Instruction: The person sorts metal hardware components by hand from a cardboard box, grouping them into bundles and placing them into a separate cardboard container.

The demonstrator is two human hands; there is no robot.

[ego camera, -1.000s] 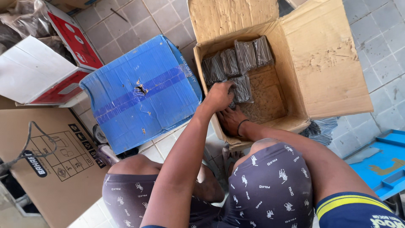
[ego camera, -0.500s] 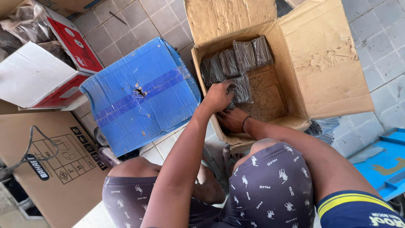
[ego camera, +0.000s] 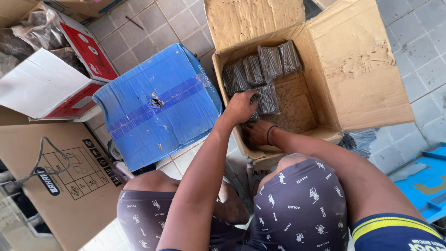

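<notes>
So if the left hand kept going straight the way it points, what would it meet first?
Probably the plastic-wrapped bundle of nails just ahead of the left hand inside the open cardboard box; its fingers already seem to touch the bundle's edge, though depth is unclear.

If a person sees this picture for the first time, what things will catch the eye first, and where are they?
The open brown cardboard box at top centre draws the eye first: clear packets of dark nails lie in a row along its far wall. Both hands reach into it, the left hand on a packet by the near-left wall and the right hand lower beside it. To the left lies a bright blue taped box on the tiled floor.
</notes>
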